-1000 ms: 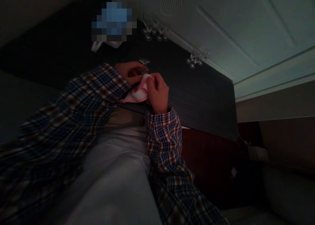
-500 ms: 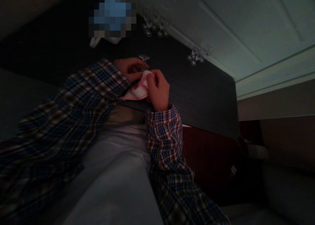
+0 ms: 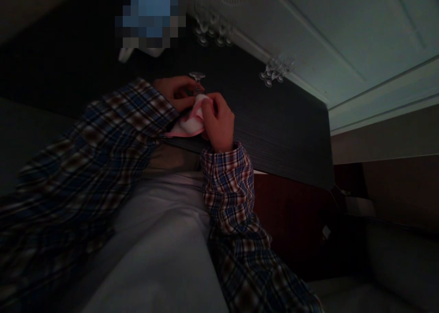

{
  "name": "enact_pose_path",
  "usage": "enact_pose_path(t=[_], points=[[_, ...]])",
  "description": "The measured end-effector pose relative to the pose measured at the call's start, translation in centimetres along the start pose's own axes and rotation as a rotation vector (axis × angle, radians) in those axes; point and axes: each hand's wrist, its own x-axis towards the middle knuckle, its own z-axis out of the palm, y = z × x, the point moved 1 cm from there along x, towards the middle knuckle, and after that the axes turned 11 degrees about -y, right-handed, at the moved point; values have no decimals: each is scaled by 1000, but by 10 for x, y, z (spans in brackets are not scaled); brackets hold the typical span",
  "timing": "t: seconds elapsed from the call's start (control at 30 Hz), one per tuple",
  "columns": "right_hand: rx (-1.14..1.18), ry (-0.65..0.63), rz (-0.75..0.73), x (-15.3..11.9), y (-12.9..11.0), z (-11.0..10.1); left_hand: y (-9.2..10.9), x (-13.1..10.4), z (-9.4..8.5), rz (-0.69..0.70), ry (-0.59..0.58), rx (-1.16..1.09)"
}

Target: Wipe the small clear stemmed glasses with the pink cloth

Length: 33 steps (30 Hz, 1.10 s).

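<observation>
Over the near part of the dark table point(image 3: 284, 135), my left hand point(image 3: 176, 91) is closed around a small clear glass point(image 3: 197, 76), its round foot pointing up and away from me. My right hand point(image 3: 219, 121) pinches a white and pink cloth point(image 3: 187, 124) against the near end of the glass. The cloth hangs down between my hands toward the table's edge. The end of the glass inside the cloth is hidden.
Several clear glasses point(image 3: 212, 29) stand at the table's far edge by a pale panelled surface point(image 3: 308, 20), and another cluster of glasses point(image 3: 276, 71) is to their right. A blurred blue and white object point(image 3: 147, 16) lies at the upper left.
The whole view has shifted slightly, so the table and hands appear a little higher and further left. Both hands keep their hold on the glass and the cloth.
</observation>
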Motion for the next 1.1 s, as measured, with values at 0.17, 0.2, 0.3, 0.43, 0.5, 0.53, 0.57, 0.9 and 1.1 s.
enact_pose_path(t=[0.17,0.2,0.3,0.43,0.5,0.53,0.57,0.9,1.1], points=[[0,-8,5,0,-1,0,-4,1,-1,21,-5,-1],[1,-9,6,0,-1,0,-4,1,0,24,-11,0],[1,-9,15,0,-1,0,-5,1,0,18,-18,13],[-1,-13,20,0,-2,0,-5,1,0,19,3,35],[5,-16,24,0,-3,-1,-5,1,0,11,-4,22],[8,-17,28,0,-3,-1,-4,1,0,4,-6,12],[9,-18,32,0,-3,-1,-3,1,0,-5,-9,3],[1,-30,36,-1,-5,-2,1,0,0,-12,-11,-19],[-8,-35,13,-1,-5,-3,3,-2,0,-25,-2,-9]])
